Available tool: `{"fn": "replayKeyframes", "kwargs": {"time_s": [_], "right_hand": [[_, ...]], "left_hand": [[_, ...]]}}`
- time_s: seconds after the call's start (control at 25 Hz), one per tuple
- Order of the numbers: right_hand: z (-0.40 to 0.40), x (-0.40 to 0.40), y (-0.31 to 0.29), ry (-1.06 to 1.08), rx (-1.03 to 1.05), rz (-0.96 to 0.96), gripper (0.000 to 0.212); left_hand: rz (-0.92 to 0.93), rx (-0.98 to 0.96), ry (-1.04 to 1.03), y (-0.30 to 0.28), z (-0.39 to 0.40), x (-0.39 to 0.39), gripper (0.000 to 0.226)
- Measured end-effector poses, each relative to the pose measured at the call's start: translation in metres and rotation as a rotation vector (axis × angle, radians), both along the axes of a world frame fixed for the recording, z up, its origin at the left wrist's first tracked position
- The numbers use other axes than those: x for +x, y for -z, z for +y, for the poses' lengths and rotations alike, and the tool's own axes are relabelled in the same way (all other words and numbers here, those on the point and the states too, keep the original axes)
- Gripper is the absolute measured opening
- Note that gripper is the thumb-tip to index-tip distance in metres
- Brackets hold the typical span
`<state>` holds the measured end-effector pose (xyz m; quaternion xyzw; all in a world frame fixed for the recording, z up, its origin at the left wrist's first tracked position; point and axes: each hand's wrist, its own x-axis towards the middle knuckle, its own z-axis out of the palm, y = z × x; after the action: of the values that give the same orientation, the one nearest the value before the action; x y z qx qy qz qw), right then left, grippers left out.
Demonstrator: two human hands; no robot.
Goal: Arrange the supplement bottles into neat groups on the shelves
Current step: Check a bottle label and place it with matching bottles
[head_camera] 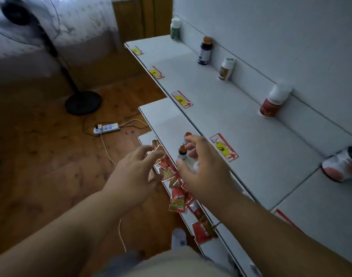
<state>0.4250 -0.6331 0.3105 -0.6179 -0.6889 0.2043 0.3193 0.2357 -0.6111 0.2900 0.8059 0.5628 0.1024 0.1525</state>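
Two small brown-capped bottles stand on the middle white shelf, one partly behind my fingers. My right hand hovers over them with fingers spread and curved, holding nothing. My left hand is open beside the shelf edge, over the red sachets. On the upper shelf, along the back wall, stand a green bottle, a dark blue bottle, a white-capped bottle and a red-labelled bottle. Another white bottle lies at the right edge.
Red sachets hang in a row along the lowest shelf front. Price tags mark the upper shelf edge. A standing fan and a power strip with cables sit on the wooden floor to the left.
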Motion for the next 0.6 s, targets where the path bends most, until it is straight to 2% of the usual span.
{"fn": "replayKeyframes", "kwargs": {"time_s": [0.12,0.28,0.4,0.6], "right_hand": [[0.058,-0.038,0.001,-0.020,0.021,0.053,0.045],[0.133,-0.080,0.025,0.059,0.002,0.087,0.038],[0.174,-0.104,0.060,0.219,-0.110,0.108,0.037],[0.223,-0.133,0.158,0.594,-0.273,0.139,0.030]], "left_hand": [[0.049,-0.037,-0.030,0.013,0.054,-0.026,0.061],[0.012,-0.078,0.012,0.043,0.137,-0.062,0.063],[0.006,-0.127,0.139,0.073,0.200,-0.086,0.063],[0.009,-0.197,0.404,0.150,0.300,-0.095,0.061]]}}
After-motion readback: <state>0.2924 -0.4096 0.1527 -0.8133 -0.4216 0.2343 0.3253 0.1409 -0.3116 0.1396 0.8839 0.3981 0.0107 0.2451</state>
